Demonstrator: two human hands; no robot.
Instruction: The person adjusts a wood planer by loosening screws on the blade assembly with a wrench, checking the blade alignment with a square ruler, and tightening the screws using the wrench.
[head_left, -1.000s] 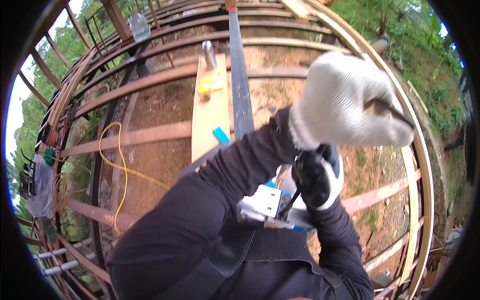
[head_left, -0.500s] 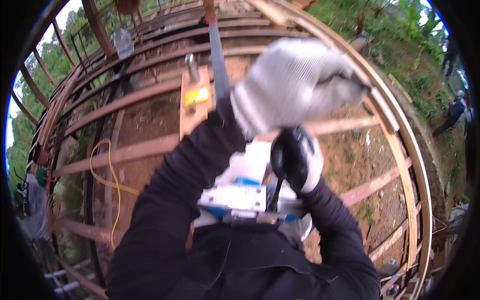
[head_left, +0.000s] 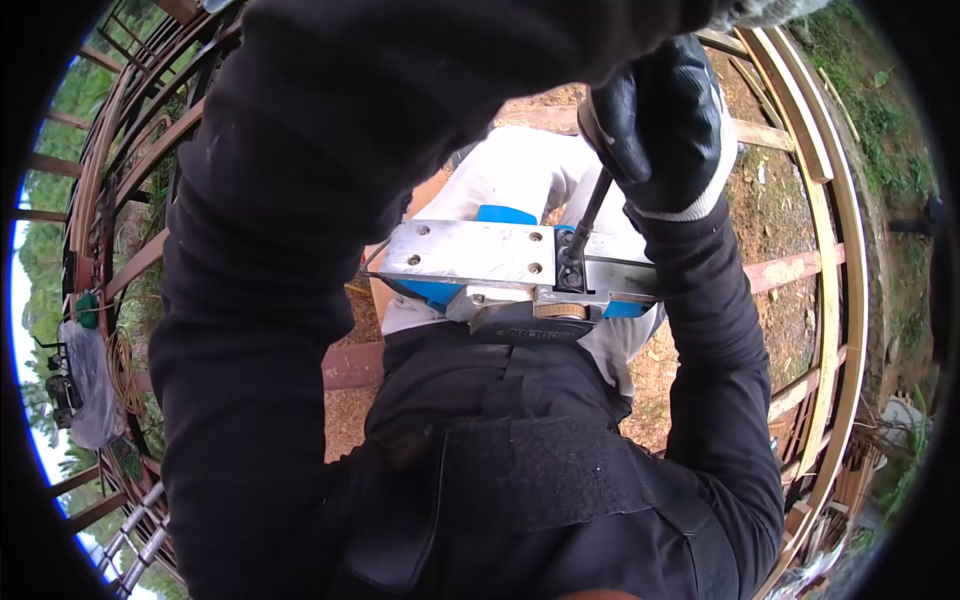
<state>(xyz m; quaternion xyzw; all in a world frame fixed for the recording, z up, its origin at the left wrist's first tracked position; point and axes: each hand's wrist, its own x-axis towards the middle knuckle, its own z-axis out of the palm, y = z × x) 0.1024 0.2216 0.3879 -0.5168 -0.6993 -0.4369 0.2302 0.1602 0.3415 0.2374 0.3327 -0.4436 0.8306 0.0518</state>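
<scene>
A power tool with silver metal plates (head_left: 465,250) and blue body parts lies across the person's thighs, its plates facing up. In its central slot are small bolts (head_left: 568,258), met by the lower end of a dark thin rod tool (head_left: 592,215). My right hand (head_left: 665,125), in a white glove with black coating, is closed round the rod's upper end. Only a gloved bit of my left hand (head_left: 780,10) shows at the top edge, beyond the right hand; its fingers are hidden. The left sleeve crosses the upper view.
Long pale timbers (head_left: 850,300) curve down the right side, with reddish beams (head_left: 350,366) crossing over bare soil. At the left are a clear plastic bag (head_left: 90,390), a green object (head_left: 88,310) and metal poles (head_left: 145,550). Grass lies at the upper right.
The view has tipped down towards the lap. My left hand has shifted to the top edge, mostly out of view, and its arm fills more of the picture. My right hand still grips the rod.
</scene>
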